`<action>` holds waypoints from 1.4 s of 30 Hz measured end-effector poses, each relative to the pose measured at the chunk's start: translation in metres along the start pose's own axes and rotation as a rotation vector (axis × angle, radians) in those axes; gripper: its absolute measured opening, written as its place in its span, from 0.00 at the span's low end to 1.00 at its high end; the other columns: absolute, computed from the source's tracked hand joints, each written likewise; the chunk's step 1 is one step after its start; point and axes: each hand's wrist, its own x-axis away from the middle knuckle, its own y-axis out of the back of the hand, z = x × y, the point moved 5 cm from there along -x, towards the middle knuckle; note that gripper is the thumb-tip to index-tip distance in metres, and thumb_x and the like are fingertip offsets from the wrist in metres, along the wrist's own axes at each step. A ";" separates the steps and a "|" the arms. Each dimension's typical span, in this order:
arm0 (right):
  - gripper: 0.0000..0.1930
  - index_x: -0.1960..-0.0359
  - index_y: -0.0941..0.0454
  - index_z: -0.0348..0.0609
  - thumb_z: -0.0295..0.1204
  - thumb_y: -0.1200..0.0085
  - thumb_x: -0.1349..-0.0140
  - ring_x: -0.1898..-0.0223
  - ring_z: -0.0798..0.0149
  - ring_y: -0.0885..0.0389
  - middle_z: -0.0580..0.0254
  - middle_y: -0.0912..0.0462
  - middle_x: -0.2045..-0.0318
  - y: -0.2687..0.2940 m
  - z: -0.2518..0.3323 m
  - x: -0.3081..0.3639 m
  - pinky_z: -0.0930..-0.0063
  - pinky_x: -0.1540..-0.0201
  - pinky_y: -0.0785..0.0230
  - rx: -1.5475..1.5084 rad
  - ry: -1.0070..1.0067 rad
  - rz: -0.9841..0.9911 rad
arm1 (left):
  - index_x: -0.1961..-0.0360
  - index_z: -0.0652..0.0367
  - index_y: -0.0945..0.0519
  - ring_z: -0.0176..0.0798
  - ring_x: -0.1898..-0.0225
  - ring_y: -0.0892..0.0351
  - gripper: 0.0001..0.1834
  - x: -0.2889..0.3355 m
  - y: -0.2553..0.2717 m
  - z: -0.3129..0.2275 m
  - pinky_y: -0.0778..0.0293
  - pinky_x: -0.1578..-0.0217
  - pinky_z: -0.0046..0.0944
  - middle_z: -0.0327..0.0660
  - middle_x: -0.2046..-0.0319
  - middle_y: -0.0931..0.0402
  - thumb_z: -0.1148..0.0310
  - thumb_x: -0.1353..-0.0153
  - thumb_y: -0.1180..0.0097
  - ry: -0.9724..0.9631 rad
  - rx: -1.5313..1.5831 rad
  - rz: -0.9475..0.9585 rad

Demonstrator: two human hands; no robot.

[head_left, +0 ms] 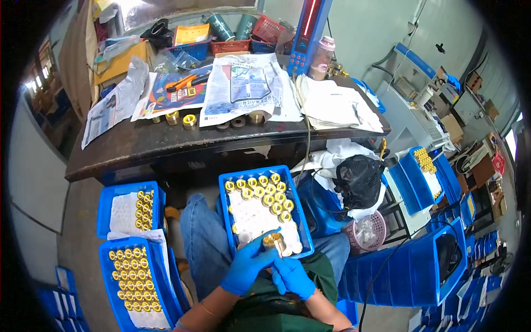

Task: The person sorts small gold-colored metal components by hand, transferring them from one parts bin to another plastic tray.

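Note:
Both my hands wear blue gloves and meet over the near end of a blue bin [226, 210] that rests on my lap. My left hand [246, 267] grips a brass fitting [275, 242] from the left. My right hand [293, 276] holds the same fitting from below. The bin is lined with white padding and has several round brass fittings [264, 192] set in rows along its far and right sides.
Two more blue bins stand at my left: a far one [105, 213] with a few brass parts and a near one [108, 288] filled with rows. A dark workbench [144, 146] ahead carries newspapers, loose brass parts and baskets. Blue crates [420, 265] and a black bag [359, 177] crowd the right.

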 end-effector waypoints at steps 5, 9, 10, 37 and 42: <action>0.14 0.73 0.30 0.39 0.36 0.58 0.35 0.92 0.70 0.33 0.63 0.29 0.87 -0.021 -0.004 -0.002 0.76 0.90 0.40 0.050 0.016 -0.149 | 0.42 0.65 0.38 0.35 0.53 0.29 0.26 -0.006 0.008 0.012 0.30 0.52 0.34 0.44 0.54 0.28 0.74 0.42 0.50 -0.046 0.078 -0.058; 0.15 0.72 0.30 0.39 0.37 0.59 0.35 0.91 0.70 0.31 0.63 0.28 0.86 -0.025 -0.015 -0.006 0.76 0.89 0.39 0.107 0.127 -0.017 | 0.38 0.63 0.43 0.40 0.51 0.29 0.32 -0.007 -0.004 0.002 0.33 0.49 0.38 0.49 0.50 0.31 0.74 0.45 0.51 -0.031 0.370 0.199; 0.15 0.71 0.30 0.38 0.37 0.59 0.35 0.91 0.70 0.31 0.63 0.28 0.86 -0.020 -0.013 -0.005 0.77 0.89 0.38 0.134 0.139 -0.045 | 0.38 0.62 0.44 0.41 0.50 0.30 0.33 -0.005 0.002 0.003 0.33 0.49 0.39 0.51 0.50 0.31 0.76 0.47 0.49 -0.055 0.329 0.200; 0.15 0.71 0.29 0.38 0.38 0.54 0.37 0.89 0.68 0.28 0.58 0.25 0.85 -0.070 -0.045 -0.015 0.76 0.86 0.36 0.427 -0.282 0.187 | 0.41 0.61 0.39 0.48 0.45 0.34 0.38 0.270 0.202 0.007 0.38 0.46 0.40 0.51 0.46 0.34 0.78 0.56 0.40 0.273 -1.444 -0.920; 0.15 0.71 0.29 0.38 0.38 0.54 0.37 0.89 0.68 0.28 0.58 0.24 0.84 -0.071 -0.048 -0.013 0.76 0.86 0.36 0.494 -0.306 0.196 | 0.38 0.63 0.46 0.44 0.40 0.42 0.33 0.254 0.206 0.019 0.45 0.41 0.41 0.47 0.40 0.43 0.72 0.42 0.48 0.007 -0.550 -1.156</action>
